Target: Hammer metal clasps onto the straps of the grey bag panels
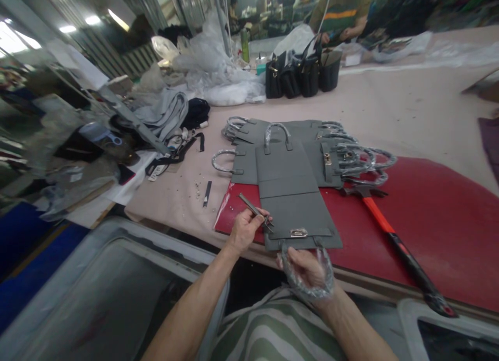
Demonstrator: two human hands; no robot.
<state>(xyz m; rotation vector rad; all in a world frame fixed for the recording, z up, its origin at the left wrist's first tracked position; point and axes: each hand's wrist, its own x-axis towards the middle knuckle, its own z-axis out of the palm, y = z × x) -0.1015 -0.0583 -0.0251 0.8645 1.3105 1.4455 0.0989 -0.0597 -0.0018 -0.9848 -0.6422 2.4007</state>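
Note:
My left hand (245,229) pinches a slim metal tool (249,203) beside the lower left edge of a grey bag panel (290,176). Thin prongs stick out near the fingertips; its exact kind is unclear. My right hand (306,265) holds the panel's near edge, thumb on top, the other fingers partly hidden underneath. It reaches through a plastic-wrapped handle (328,278) at that edge. A silver clasp (298,233) sits on a strap near this end. A second wrapped handle (277,130) stands at the panel's far end.
More grey bag panels (244,161) lie behind, with wrapped handles. A red-handled hammer (380,218) rests on the red sheet (436,215) at right. A small blade-like tool (207,194) lies at left. Black bags (300,75) stand farther back; a person (343,18) is across the table.

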